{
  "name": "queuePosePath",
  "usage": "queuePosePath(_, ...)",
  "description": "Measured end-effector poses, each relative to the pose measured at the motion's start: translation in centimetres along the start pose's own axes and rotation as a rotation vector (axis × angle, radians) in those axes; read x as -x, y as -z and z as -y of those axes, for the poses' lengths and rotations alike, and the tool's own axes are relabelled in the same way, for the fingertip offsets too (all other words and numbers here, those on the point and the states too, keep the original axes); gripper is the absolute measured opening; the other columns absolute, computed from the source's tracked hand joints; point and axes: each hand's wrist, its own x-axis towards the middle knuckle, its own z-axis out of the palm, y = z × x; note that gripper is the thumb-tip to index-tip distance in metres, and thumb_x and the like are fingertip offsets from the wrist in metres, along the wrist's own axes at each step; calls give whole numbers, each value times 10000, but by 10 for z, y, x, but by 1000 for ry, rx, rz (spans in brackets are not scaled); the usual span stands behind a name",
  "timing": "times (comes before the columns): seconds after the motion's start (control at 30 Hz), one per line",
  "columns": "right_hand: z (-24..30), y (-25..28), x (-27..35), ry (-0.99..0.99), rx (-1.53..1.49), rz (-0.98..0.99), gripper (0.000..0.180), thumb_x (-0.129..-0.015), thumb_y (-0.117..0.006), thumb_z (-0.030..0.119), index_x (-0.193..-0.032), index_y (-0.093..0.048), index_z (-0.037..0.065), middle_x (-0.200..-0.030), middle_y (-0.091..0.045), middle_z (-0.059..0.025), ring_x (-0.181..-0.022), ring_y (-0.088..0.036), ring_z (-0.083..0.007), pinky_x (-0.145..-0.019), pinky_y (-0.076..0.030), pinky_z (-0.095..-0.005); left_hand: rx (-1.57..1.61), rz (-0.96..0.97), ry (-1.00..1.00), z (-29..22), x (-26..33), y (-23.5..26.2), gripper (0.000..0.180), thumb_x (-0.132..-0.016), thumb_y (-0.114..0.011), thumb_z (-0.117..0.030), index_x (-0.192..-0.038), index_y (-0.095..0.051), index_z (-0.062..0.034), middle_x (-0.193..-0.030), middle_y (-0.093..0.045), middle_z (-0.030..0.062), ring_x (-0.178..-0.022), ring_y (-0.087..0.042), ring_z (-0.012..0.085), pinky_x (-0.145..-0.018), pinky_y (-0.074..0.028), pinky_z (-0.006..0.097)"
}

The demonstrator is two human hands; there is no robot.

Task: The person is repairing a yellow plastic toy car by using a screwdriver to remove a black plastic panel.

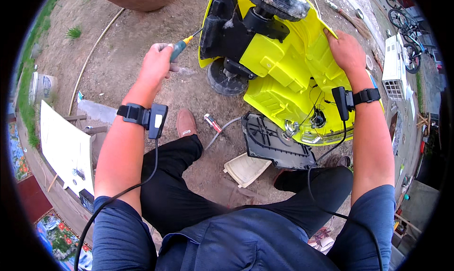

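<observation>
My left hand (157,66) is closed around the teal and yellow handle of a screwdriver (179,49). Its thin shaft points up and right, the tip at the black part (228,37) on the underside of a yellow plastic car body (283,65); whether it touches a screw I cannot tell. This body, apparently from a ride-on toy car, is tipped with its hollow side toward me. Dark wheels (226,77) and loose thin wires show on it. My right hand (346,51) grips the body's right edge, fingers partly hidden behind it.
A black plastic panel (276,141) and a cream tray-like piece (247,170) lie between my feet. Beside them is a red and white tube (213,123). A white board (66,145) and a bucket (43,87) stand left; a white slatted unit (396,67) and bicycles (407,27) are right.
</observation>
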Motion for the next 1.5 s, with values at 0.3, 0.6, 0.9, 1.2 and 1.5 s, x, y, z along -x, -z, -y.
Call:
queuePosePath(0.3,-6,-5,-4,7,-3,-13,537,-973,-395,539,-1060,-640,70,-1105,-650,-219,-1060,-580,-434,-872,-463,-521,69,51,50,-2,0,4,477,-892,-662,-231,-1263,-506,25,-932,-668,144,-711,-674,190,-648,-525,323)
queuePosePath(0.6,-2,-1,-5,-33,55,35,517,-967,-387,566,-1139,-667,167,-1153,-675,-143,-1098,-610,-375,-899,-488,-494,46,57,43,-5,3,5,505,-885,-667,-224,-1285,-495,32,-953,-668,144,-680,-667,175,-612,-505,297)
queuePosePath(0.9,-5,-5,-8,-38,82,21,543,-967,-382,574,-1134,-663,140,-1161,-671,-151,-1112,-605,-371,-907,-485,-494,33,50,26,-7,4,1,494,-905,-639,-241,-1283,-479,33,-941,-648,126,-623,-631,156,-479,-436,260)
queuePosePath(1.2,-3,-3,-8,-40,73,42,533,-965,-390,575,-1170,-659,164,-1168,-670,-151,-1108,-610,-371,-904,-490,-487,71,-29,-9,2,-2,1,441,-937,-588,-247,-1262,-474,29,-957,-629,119,-628,-627,157,-479,-440,261)
queuePosePath(1.5,-2,-4,-7,-33,61,17,511,-963,-398,566,-1134,-675,171,-1144,-679,-148,-1092,-617,-372,-892,-494,-490,58,4,-9,2,-1,1,396,-938,-572,-224,-1235,-478,21,-940,-640,122,-652,-636,164,-500,-455,278)
